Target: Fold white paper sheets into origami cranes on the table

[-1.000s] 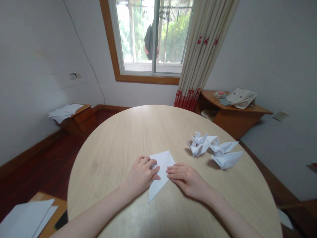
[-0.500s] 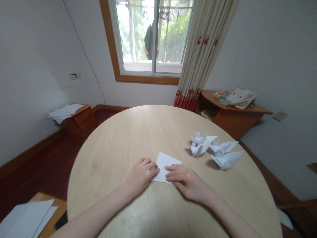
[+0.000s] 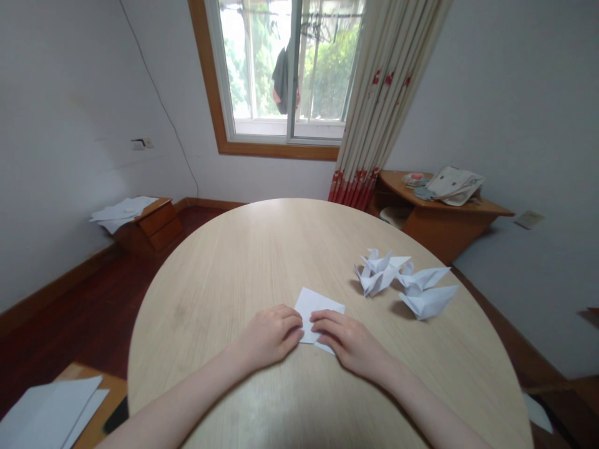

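Note:
A folded white paper [image 3: 318, 305] lies flat on the round wooden table [image 3: 262, 249], just in front of me. My left hand [image 3: 271, 333] rests on the paper's left edge with its fingers curled and pressing down. My right hand [image 3: 346, 340] lies over the paper's right near part, fingers together and pressed flat on it. The fingertips of the two hands almost meet over the paper. The near part of the paper is hidden under my hands.
Several folded white paper figures [image 3: 405, 284] sit on the table to the right. A low wooden cabinet with papers [image 3: 135, 218] stands at the left wall. A wooden side table [image 3: 440, 206] stands by the curtain. Loose white sheets [image 3: 51, 411] lie at lower left.
The long pointed paper has been folded over into a smaller shape. Both hands have closed in toward each other on top of it.

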Demonstrator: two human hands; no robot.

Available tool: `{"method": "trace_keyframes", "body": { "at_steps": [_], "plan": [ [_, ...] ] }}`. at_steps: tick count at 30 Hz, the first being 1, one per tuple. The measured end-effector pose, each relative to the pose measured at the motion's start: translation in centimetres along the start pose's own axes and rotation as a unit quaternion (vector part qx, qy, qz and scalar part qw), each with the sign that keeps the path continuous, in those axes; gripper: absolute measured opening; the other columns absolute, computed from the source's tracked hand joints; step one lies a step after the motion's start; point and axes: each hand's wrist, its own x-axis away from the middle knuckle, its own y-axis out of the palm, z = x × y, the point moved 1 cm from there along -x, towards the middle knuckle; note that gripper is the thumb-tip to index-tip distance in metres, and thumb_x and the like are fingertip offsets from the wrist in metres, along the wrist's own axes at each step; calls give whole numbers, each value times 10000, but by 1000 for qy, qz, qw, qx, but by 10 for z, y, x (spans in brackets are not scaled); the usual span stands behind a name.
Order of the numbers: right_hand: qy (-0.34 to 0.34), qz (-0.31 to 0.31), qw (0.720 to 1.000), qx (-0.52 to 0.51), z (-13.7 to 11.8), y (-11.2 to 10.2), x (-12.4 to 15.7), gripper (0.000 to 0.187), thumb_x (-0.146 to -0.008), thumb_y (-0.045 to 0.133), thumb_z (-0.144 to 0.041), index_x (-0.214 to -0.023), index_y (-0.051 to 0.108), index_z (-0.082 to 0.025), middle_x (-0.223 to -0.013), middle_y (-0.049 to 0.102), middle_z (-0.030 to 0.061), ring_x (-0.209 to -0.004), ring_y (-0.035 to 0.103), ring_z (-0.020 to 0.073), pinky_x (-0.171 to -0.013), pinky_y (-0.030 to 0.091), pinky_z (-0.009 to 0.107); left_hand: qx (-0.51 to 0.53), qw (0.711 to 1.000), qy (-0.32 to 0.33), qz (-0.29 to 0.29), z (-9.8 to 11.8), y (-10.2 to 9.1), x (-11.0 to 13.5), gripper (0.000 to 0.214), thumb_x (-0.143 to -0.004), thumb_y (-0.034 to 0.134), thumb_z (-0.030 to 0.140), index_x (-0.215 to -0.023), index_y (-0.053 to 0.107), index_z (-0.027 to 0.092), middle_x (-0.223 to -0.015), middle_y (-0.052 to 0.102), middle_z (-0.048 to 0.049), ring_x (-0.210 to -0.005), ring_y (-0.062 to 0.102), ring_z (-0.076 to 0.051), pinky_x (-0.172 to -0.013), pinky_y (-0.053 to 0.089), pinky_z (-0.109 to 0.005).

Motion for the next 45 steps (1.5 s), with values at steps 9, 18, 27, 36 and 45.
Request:
{"method": "trace_keyframes", "body": {
  "at_steps": [9, 18, 27, 36, 45],
  "plan": [
    [-6, 1, 1000, 17, -1, -1, -3, 174, -941, 482, -186, -976, 652, -204, -1091, 684, 77, -998, 633, 206, -868, 500, 359, 4, 1000, 7, -25, 0, -1, 0, 259, -817, 709, 396, -914, 625, 171, -1043, 659, -64, -971, 610, -220, -792, 502, -309],
    [-1, 14, 1000, 11, -8, -1, -5, 262, -996, 396, -269, -906, 635, -211, -991, 684, 56, -912, 617, 196, -814, 483, 339, 57, 998, 28, -21, -4, 1, 0, 75, -875, 653, 250, -894, 650, 177, -1043, 666, -43, -974, 611, -187, -837, 484, -280],
    [21, 20, 1000, -6, -10, 4, -6, 196, -977, 406, -195, -875, 573, -200, -937, 635, 56, -882, 569, 203, -791, 475, 345, 103, 994, 3, -37, -2, 0, -2, 116, -922, 580, 235, -879, 674, 185, -1036, 677, -36, -984, 619, -181, -875, 475, -282],
    [35, 38, 998, -33, -10, 11, -5, 123, -934, 431, -117, -900, 517, -198, -941, 594, 59, -898, 531, 208, -802, 459, 352, 80, 996, -14, -23, -1, 4, -1, 63, -914, 560, 169, -918, 621, 180, -1023, 658, -41, -968, 606, -183, -828, 481, -277],
    [91, 28, 992, 78, -14, 12, -7, 106, -901, 475, -117, -901, 521, -212, -994, 576, 64, -949, 514, 243, -851, 414, 434, 73, 996, -58, 5, 6, 6, -1, 125, -869, 596, 122, -983, 611, 171, -996, 649, -47, -968, 600, -205, -824, 500, -307]
  ]
}}
